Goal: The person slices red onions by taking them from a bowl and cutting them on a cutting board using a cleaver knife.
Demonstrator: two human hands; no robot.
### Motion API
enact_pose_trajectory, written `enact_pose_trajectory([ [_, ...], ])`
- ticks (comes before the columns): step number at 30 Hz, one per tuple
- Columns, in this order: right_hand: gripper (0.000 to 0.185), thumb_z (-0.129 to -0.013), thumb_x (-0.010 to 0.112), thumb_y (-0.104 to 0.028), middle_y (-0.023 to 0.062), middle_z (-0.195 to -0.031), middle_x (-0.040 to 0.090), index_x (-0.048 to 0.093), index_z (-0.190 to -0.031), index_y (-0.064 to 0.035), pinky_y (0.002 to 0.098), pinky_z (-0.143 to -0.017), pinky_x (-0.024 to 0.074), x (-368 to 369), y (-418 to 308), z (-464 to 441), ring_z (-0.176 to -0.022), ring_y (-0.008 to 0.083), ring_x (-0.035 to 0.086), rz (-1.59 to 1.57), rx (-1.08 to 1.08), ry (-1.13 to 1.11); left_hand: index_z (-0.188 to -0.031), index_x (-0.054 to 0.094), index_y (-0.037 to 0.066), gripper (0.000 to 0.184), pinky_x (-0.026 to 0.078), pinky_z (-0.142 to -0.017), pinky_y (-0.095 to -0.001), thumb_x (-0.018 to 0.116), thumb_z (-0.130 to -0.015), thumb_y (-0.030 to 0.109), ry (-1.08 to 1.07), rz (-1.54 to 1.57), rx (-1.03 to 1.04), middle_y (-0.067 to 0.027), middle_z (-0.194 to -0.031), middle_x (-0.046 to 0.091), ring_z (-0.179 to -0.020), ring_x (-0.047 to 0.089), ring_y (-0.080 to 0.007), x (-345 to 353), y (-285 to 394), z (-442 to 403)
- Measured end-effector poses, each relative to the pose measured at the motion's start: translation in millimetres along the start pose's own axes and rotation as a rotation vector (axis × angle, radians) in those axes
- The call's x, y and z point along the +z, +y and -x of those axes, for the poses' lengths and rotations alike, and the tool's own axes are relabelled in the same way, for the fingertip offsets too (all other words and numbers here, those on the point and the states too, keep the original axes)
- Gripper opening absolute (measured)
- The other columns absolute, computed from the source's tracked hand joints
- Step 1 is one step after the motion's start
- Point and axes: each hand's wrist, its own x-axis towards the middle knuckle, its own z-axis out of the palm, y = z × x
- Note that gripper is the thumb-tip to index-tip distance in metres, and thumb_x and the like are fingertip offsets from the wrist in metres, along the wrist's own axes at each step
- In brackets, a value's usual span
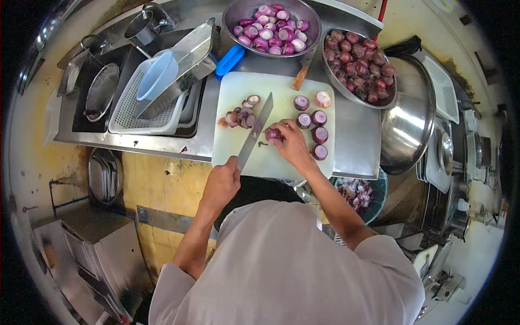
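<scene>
My left hand (222,183) is closed round the handle of a long kitchen knife (255,131), its blade slanting up across the white cutting board (227,146). Just right of the blade, my right hand (291,142) grips a red onion (273,134) against the board. Left of the knife lies a small heap of cut onion ends (242,116). Several trimmed onions (319,134) with pale cut faces stand on the board's right side, and a paler onion (323,98) sits above them.
Behind the board stand a metal bowl (227,27) of peeled onions and a bowl (391,98) of unpeeled ones. A wooden-handled tool (300,78) rests at the board's top edge. To the left, a white basket (122,116) sits over the sink. Below right is a tub (377,208) of onion scraps.
</scene>
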Motion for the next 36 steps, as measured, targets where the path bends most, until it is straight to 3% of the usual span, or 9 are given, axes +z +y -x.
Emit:
enact_pose_trajectory([
  [4, 0.034, -0.077, 0.080, 0.000, 0.0172, -0.109, 0.063, 0.067, -0.109, -0.0013, 0.0448, -0.086, 0.0544, -0.2, 3.4, -3.8, -0.098, 0.0376, 0.067, -0.012, 0.015, -0.040, -0.102, 0.058, -0.004, 0.013, 0.050, -0.063, -0.0604, 0.058, -0.097, 0.008, -0.067, -0.067, 0.039, -0.0319, -0.071, 0.063, -0.071, 0.064, -0.0526, -14.0, 12.2, 13.7],
  [15, 0.037, -0.075, 0.082, 0.000, 0.0179, -0.109, 0.063, 0.070, -0.109, -0.0019, 0.0451, -0.085, 0.0548, -2.6, -3.8, -6.9, -0.097, 0.0373, 0.067, 0.010, 0.036, -0.059, -0.105, 0.056, -0.005, 0.015, 0.048, -0.059, -0.0575, 0.059, -0.096, 0.006, -0.181, -0.106, -0.007, -0.0313, -0.067, 0.061, -0.067, 0.064, -0.0510, -32.4, 27.2, 32.4],
  [20, 0.037, -0.074, 0.082, 0.000, 0.0174, -0.108, 0.063, 0.069, -0.109, -0.0018, 0.0448, -0.084, 0.0550, -0.3, -5.7, -7.4, -0.096, 0.0368, 0.067, 0.033, -0.010, -0.045, -0.099, 0.055, -0.008, 0.014, 0.050, -0.062, -0.0603, 0.056, -0.086, -0.001, -0.074, -0.118, 0.124, -0.0325, -0.065, 0.061, -0.068, 0.065, -0.0508, 16.2, 3.5, 0.9],
  [23, 0.039, -0.072, 0.082, 0.002, 0.0172, -0.106, 0.063, 0.068, -0.109, -0.0018, 0.0449, -0.084, 0.0552, 1.2, 1.5, -4.5, -0.095, 0.0370, 0.067, 0.004, -0.024, -0.058, -0.099, 0.055, -0.007, 0.014, 0.050, -0.066, -0.0603, 0.056, -0.087, 0.000, -0.092, -0.079, 0.094, -0.0320, -0.070, 0.063, -0.072, 0.066, -0.0512, 50.1, -7.9, -36.6],
  [26, 0.041, -0.068, 0.085, -0.002, 0.0165, -0.101, 0.063, 0.065, -0.104, -0.0018, 0.0457, -0.083, 0.0546, -8.1, -0.6, 0.0, -0.094, 0.0375, 0.066, 0.007, 0.063, -0.122, -0.101, 0.056, -0.006, 0.016, 0.051, -0.071, -0.0601, 0.058, -0.087, 0.001, -0.054, -0.002, 0.150, -0.0305, -0.076, 0.065, -0.077, 0.065, -0.0519, 47.9, -16.4, -47.7],
  [29, 0.047, -0.064, 0.090, -0.009, 0.0149, -0.093, 0.060, 0.058, -0.098, -0.0049, 0.0434, -0.072, 0.0534, -4.9, 11.6, 4.4, -0.080, 0.0347, 0.064, 0.270, -0.051, -0.113, -0.103, 0.056, -0.005, 0.016, 0.050, -0.073, -0.0596, 0.059, -0.090, 0.004, -0.110, 0.070, 0.030, -0.0285, -0.079, 0.067, -0.078, 0.065, -0.0519, 30.8, -27.9, -38.0],
  [32, 0.048, -0.063, 0.091, -0.012, 0.0129, -0.093, 0.061, 0.058, -0.097, -0.0061, 0.0393, -0.076, 0.0542, -8.0, 11.9, 6.1, -0.087, 0.0293, 0.066, 0.185, 0.053, -0.119, -0.104, 0.057, -0.005, 0.016, 0.050, -0.071, -0.0590, 0.059, -0.093, 0.006, -0.092, 0.088, -0.031, -0.0296, -0.078, 0.066, -0.077, 0.065, -0.0516, 24.4, -38.2, -25.0],
  [34, 0.042, -0.070, 0.086, -0.007, 0.0121, -0.100, 0.064, 0.061, -0.103, -0.0057, 0.0369, -0.084, 0.0557, -14.1, -4.9, -0.1, -0.099, 0.0246, 0.067, -0.256, 0.206, -0.078, -0.105, 0.057, -0.006, 0.016, 0.050, -0.069, -0.0589, 0.058, -0.094, 0.007, -0.100, 0.142, -0.140, -0.0308, -0.076, 0.065, -0.075, 0.065, -0.0518, 15.8, -29.8, -20.7],
  [36, 0.042, -0.071, 0.084, -0.007, 0.0143, -0.104, 0.065, 0.061, -0.106, -0.0044, 0.0378, -0.088, 0.0560, -1.2, 3.4, -1.4, -0.103, 0.0270, 0.067, -0.432, 0.201, -0.012, -0.106, 0.057, -0.006, 0.016, 0.050, -0.068, -0.0589, 0.057, -0.096, 0.007, -0.114, 0.191, -0.234, -0.0316, -0.075, 0.065, -0.074, 0.065, -0.0521, 11.7, -25.9, -18.7],
])
